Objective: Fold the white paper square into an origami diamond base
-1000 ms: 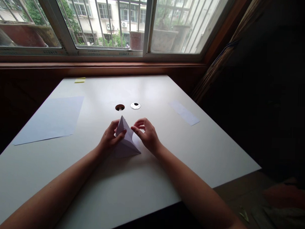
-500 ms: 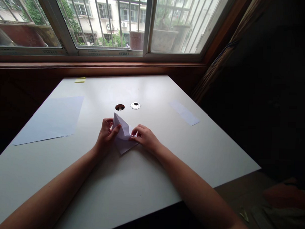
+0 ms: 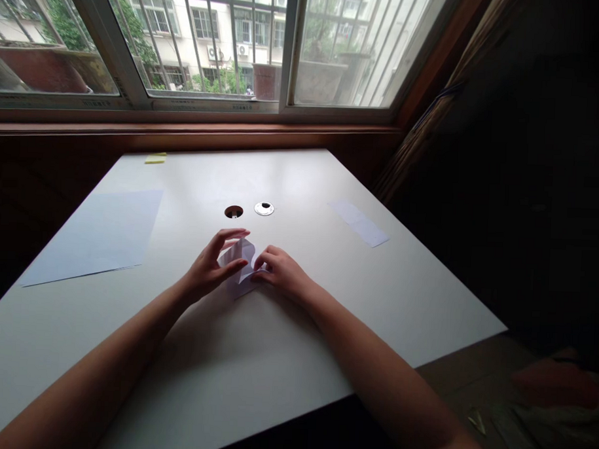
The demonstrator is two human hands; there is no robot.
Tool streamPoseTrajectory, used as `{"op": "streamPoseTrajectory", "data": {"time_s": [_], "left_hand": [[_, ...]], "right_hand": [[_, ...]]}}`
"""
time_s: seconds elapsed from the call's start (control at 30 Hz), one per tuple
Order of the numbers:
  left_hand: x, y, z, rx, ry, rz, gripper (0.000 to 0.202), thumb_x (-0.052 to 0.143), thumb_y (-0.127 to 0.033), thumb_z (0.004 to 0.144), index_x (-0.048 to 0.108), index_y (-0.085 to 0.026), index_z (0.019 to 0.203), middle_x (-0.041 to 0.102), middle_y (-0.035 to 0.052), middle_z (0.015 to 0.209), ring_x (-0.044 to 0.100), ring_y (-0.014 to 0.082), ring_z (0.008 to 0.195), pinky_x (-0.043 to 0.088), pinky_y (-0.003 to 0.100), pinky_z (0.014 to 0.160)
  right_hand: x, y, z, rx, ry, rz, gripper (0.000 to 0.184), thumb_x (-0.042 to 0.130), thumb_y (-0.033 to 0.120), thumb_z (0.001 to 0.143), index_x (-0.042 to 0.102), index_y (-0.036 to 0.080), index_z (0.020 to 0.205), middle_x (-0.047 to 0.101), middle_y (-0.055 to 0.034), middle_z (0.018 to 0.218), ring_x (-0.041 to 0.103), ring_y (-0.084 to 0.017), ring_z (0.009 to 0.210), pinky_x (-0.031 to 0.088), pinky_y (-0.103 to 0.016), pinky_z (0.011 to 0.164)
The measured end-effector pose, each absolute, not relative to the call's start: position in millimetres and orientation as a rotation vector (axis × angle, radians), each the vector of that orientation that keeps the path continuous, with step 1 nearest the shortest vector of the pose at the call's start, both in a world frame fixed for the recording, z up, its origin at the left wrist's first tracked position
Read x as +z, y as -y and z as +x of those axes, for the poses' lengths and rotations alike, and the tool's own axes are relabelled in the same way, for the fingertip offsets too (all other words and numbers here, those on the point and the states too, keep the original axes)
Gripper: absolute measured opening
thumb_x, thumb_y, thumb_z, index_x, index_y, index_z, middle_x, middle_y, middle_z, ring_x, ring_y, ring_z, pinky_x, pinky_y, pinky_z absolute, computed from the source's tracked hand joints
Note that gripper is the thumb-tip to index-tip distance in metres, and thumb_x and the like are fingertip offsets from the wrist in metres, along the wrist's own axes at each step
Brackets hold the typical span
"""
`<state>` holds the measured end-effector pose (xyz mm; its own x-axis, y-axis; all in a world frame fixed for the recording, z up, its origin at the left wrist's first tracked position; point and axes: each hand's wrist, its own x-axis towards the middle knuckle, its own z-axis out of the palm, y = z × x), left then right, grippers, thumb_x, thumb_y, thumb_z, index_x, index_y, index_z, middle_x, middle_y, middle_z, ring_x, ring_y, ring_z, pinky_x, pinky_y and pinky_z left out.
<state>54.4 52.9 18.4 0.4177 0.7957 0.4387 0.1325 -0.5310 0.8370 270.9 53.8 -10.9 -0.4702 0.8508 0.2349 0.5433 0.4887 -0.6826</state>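
Observation:
A pale lilac sheet of folded paper [image 3: 245,254] stands partly raised over the white table [image 3: 275,354], one flap tilted up and a lower corner towards me. My right hand [image 3: 279,271] pinches its right side between thumb and fingers. On the left, my left hand [image 3: 218,261] is open, thumb and fingers spread apart around the raised flap. Whether those fingertips touch the paper I cannot tell. Part of the paper is hidden behind both hands.
Large pale sheets [image 3: 97,234] lie at the table's left. A narrow paper strip [image 3: 359,223] is on the right, a yellow sticky-note pad [image 3: 156,158] at the back left. Beyond my hands are a round hole [image 3: 234,212] and its loose cover [image 3: 264,209]. A barred window is behind.
My left hand has let go of the paper's pointed upper left part and spread its fingers. The raised flap sits lower. My right hand keeps its pinch in nearly the same place.

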Motion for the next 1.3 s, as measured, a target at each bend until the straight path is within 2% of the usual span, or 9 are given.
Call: {"op": "streamPoseTrajectory", "data": {"time_s": [0.13,0.27,0.33,0.43,0.6,0.73,0.87,1.0,1.3], "left_hand": [[40.1,-60.0,49.6,0.906,-0.786,1.981,0.038,0.064,-0.035,0.09,0.053,-0.023,0.125,0.063,0.0112,0.126,0.056,0.0269,0.123,0.039,0.051,0.111],[59.3,-72.5,43.9,0.681,-0.799,2.082,0.039,0.065,-0.036,0.089,0.054,-0.022,0.123,0.069,0.0084,0.11,0.065,0.0231,0.104,0.051,0.039,0.092],[68.9,-79.5,41.0,0.599,-0.81,2.161,0.038,0.065,-0.037,0.089,0.055,-0.022,0.122,0.069,0.0074,0.107,0.065,0.0216,0.099,0.052,0.035,0.087],[82.4,-88.7,36.7,0.494,-0.788,2.249,0.037,0.064,-0.038,0.089,0.054,-0.021,0.121,0.068,0.0077,0.109,0.065,0.0202,0.098,0.052,0.032,0.083],[99.5,-95.7,30.8,0.399,-0.804,2.421,0.027,0.064,-0.038,0.088,0.06,-0.022,0.109,0.069,0.0043,0.106,0.065,0.017,0.091,0.051,0.029,0.082],[110.0,-97.8,28.6,0.313,-0.802,2.562,0.024,0.063,-0.04,0.089,0.064,-0.022,0.104,0.069,0.0038,0.103,0.064,0.0161,0.087,0.05,0.026,0.078],[112.5,-103.7,26.3,0.219,-0.754,2.721,0.024,0.058,-0.041,0.092,0.067,-0.023,0.104,0.068,0.0056,0.104,0.064,0.0167,0.086,0.049,0.026,0.076],[110.3,-106.7,25.2,0.181,-0.72,2.839,0.023,0.055,-0.038,0.094,0.069,-0.027,0.109,0.067,0.0047,0.106,0.065,0.0171,0.087,0.049,0.026,0.077],[116.0,-92.4,19.5,0.147,-0.814,3.03,0.023,0.046,-0.037,0.099,0.067,-0.027,0.099,0.067,0.0022,0.1,0.064,0.0145,0.079,0.046,0.025,0.068]], "right_hand": [[-12.7,-54.1,271.9,0.697,2.199,-1.136,0.018,0.081,0.027,0.077,0.069,0.022,0.09,0.059,-0.0017,0.095,0.054,-0.016,0.09,0.043,-0.027,0.079],[-11.6,-53.9,272.7,0.691,2.234,-1.123,0.018,0.08,0.028,0.078,0.069,0.022,0.091,0.058,-0.0022,0.096,0.054,-0.016,0.091,0.042,-0.027,0.08],[-10.3,-53.9,272.9,0.685,2.249,-1.119,0.017,0.079,0.028,0.079,0.069,0.021,0.091,0.058,-0.0026,0.097,0.053,-0.016,0.09,0.042,-0.027,0.08],[-8.5,-54.3,273.0,0.693,2.256,-1.122,0.014,0.076,0.029,0.083,0.068,0.02,0.09,0.058,-0.0032,0.097,0.054,-0.015,0.089,0.042,-0.027,0.08],[-8.2,-54.9,273.8,0.723,2.226,-1.149,0.009,0.068,0.028,0.09,0.066,0.019,0.088,0.058,-0.0035,0.098,0.054,-0.013,0.084,0.042,-0.026,0.079],[-8.6,-52.9,274.5,0.737,2.162,-1.173,0.007,0.069,0.024,0.088,0.064,0.02,0.09,0.057,-0.0017,0.098,0.054,-0.012,0.082,0.041,-0.024,0.076],[-9.2,-50.6,274.7,0.733,2.148,-1.181,0.015,0.073,0.025,0.084,0.062,0.021,0.093,0.056,0.0,0.095,0.053,-0.013,0.082,0.041,-0.024,0.074],[-9.8,-49.4,276.0,0.703,2.177,-1.164,0.018,0.075,0.026,0.083,0.062,0.022,0.094,0.056,0.0,0.095,0.053,-0.014,0.084,0.041,-0.025,0.076],[-7.7,-48.2,278.8,0.644,2.24,-1.143,0.015,0.074,0.026,0.084,0.066,0.023,0.097,0.056,-0.0017,0.099,0.054,-0.015,0.093,0.041,-0.027,0.082]]}}
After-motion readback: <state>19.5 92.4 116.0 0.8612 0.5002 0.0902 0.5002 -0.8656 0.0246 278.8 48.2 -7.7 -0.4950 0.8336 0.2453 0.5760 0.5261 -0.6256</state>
